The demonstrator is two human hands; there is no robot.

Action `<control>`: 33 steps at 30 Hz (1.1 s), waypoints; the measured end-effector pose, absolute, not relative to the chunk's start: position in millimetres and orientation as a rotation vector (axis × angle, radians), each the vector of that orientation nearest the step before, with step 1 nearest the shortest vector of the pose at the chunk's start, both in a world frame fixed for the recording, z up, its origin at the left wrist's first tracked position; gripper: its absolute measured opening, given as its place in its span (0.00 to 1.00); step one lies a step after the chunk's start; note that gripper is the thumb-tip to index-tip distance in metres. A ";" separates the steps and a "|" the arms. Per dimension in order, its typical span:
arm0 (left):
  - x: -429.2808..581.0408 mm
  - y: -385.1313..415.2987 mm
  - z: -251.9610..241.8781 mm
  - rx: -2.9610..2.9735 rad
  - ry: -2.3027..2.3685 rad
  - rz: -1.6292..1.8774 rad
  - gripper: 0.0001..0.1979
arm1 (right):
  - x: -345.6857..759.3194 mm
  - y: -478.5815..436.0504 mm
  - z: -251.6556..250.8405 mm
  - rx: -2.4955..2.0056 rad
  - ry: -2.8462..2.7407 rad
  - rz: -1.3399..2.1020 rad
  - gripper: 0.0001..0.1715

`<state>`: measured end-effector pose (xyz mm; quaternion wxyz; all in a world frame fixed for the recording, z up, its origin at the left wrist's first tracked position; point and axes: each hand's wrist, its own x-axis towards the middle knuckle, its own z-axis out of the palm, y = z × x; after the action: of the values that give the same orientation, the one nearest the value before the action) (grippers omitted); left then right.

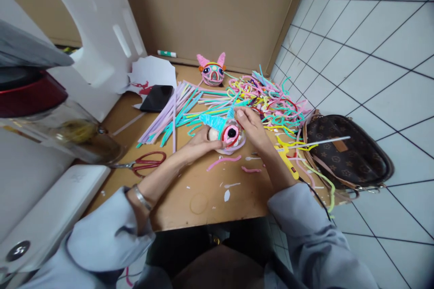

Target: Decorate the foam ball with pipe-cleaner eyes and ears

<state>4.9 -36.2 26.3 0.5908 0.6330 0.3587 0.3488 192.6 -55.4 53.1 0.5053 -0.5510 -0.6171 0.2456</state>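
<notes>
A round clear craft piece (238,141) with a red, pink and black eye and two turquoise horns (214,122) is held just above the table, near its middle. My left hand (200,145) grips its left side, thumb along the lower front below the eye. At its upper right my right hand (250,123) has its fingers closed at the base of the right-hand horn. Pink fuzzy strips (224,160) lie on the table below the piece. Behind it stands a similar figure (213,73) with pink ears and two eyes.
Straight pipe cleaners (166,115) lie behind left, a tangled heap (267,99) behind right. Red-handled scissors (149,162), a black phone (157,98) and a large jar (68,133) are left. A yellow glue gun (288,162) and brown bag (346,151) are right.
</notes>
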 end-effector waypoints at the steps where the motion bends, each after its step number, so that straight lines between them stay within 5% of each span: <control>1: 4.6 -35.6 25.7 1.463 0.827 0.806 0.31 | 190.9 -54.1 49.4 -1.334 -1.486 0.655 0.29; 11: 9.0 -33.1 15.4 1.268 0.759 0.920 0.36 | 194.7 -73.0 49.7 -1.390 -1.498 0.859 0.49; 33: -9.8 -11.9 14.6 1.226 0.367 0.756 0.34 | 190.6 -73.6 30.8 -1.274 -1.127 0.832 0.45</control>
<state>-9.8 -11.9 14.6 0.7363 0.5581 0.1669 0.3443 190.6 -73.6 30.8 0.5843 -0.5462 -0.4830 0.3564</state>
